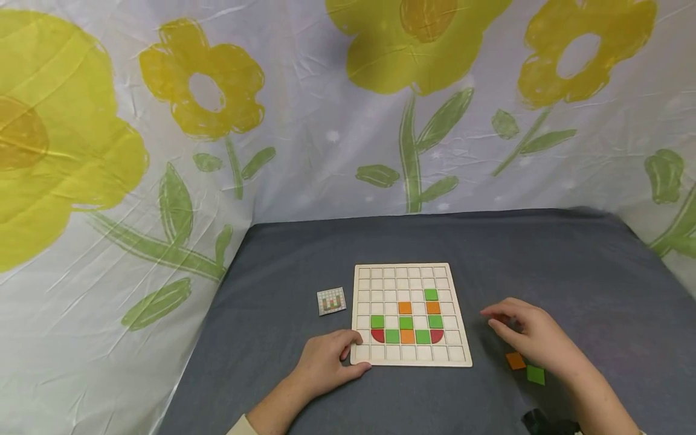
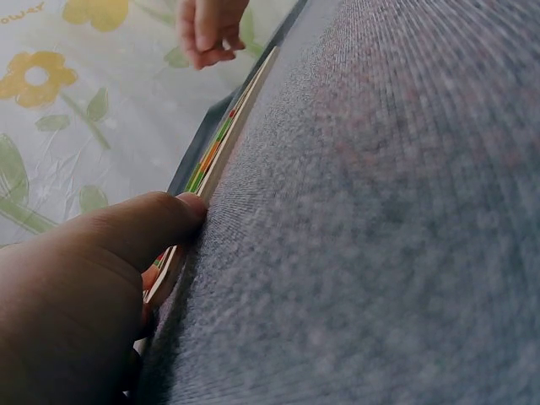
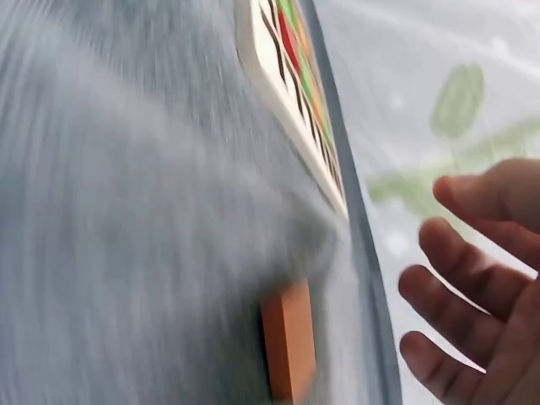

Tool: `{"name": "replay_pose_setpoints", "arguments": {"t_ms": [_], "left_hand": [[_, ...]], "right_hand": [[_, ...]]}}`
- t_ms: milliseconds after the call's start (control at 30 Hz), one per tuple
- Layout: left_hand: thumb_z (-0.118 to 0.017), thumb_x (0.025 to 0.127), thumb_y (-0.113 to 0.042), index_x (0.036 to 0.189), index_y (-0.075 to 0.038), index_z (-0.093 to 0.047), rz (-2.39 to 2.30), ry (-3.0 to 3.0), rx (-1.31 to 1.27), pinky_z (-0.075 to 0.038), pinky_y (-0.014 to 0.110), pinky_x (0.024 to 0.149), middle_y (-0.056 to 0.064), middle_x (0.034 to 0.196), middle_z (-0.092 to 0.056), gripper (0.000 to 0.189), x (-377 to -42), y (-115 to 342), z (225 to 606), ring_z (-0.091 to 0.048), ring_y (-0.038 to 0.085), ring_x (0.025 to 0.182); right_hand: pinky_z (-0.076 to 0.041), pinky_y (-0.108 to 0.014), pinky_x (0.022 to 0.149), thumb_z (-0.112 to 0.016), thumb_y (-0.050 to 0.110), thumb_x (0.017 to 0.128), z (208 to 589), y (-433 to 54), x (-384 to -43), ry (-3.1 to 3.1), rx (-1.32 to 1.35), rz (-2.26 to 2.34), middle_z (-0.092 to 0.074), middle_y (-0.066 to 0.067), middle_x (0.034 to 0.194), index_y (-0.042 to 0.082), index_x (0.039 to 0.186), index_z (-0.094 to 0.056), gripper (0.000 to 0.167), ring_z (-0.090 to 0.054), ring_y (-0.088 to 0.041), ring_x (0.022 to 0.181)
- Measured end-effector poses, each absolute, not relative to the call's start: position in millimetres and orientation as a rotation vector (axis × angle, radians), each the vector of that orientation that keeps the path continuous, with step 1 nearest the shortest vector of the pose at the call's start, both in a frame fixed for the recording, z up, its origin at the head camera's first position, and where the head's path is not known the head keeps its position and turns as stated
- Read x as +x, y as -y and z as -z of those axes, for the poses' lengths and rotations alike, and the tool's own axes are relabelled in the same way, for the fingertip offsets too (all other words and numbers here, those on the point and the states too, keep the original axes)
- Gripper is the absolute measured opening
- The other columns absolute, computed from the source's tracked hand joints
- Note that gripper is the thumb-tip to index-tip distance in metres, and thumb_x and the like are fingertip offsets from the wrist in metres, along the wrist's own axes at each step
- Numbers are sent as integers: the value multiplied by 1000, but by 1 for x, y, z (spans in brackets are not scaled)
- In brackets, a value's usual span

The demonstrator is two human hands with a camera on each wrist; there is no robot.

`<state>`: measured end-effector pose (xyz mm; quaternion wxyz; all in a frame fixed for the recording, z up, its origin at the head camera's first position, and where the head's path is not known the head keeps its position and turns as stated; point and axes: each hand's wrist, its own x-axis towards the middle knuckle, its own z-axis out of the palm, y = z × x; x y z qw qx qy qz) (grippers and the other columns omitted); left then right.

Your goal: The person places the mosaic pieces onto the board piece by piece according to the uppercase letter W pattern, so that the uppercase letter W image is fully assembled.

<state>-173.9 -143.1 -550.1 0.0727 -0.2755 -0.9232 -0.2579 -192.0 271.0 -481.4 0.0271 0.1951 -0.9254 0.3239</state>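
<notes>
A pale wooden grid board [image 1: 376,353] lies flat on the dark cloth, with several green, orange and red pieces set in its squares. The two red pieces have a rounded edge. My left hand [image 1: 326,362] grips the board's near left corner, the thumb along the near edge and fingers at the left side. To the right of the board my right hand [image 1: 535,335] hovers above the cloth, fingers loosely bent, holding nothing. Below that hand lie a loose orange tile [image 1: 515,361] and a green tile [image 1: 535,375]. In the right wrist view the orange tile [image 3: 289,342] appears alone.
A small square pattern card [image 1: 331,301] lies left of the board. A black object [image 1: 535,421], partly cut off, is at the bottom near my right forearm. Behind the table [image 1: 293,254] hangs a white curtain [image 1: 304,151] with yellow flowers.
</notes>
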Motion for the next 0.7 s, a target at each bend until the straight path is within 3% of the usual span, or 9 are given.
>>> {"name": "replay_pose_setpoints", "arguments": {"t_ms": [167, 300, 433, 700], "left_hand": [[-84, 82, -49, 102, -24, -65, 758, 2757, -826, -27, 17, 52, -14, 68, -41, 37, -175, 143, 550, -31, -4, 56], [-84, 82, -49, 102, -23, -65, 761, 2748, -836, -29, 16, 53, -15, 68, -40, 37, -174, 143, 551, -31, -4, 57], [-83, 82, -49, 102, -24, -65, 767, 2755, -836, -29, 16, 53, -16, 69, -39, 37, -173, 144, 551, -31, -4, 57], [-83, 82, -50, 103, -24, -65, 762, 2751, -836, -29, 16, 53, -17, 69, -39, 38, -174, 143, 552, -31, -4, 57]], "right_hand": [[-50, -30, 72, -79, 22, 92, 484, -299, -188, 3011, 541, -1204, -63, 4, 99, 15, 111, -73, 21, -57, -5, 86], [-42, -28, 63, -86, 26, 84, 493, -311, -183, 3134, 552, -1300, -53, -2, 87, 11, 104, -70, 30, -48, -7, 74], [-36, -29, 59, -88, 27, 80, 500, -313, -181, 3234, 559, -1252, -48, -1, 81, 11, 102, -67, 34, -43, -8, 68], [-41, -28, 60, -88, 27, 80, 501, -313, -184, 3229, 478, -1092, -54, 3, 79, 11, 99, -69, 31, -47, -7, 67]]}}
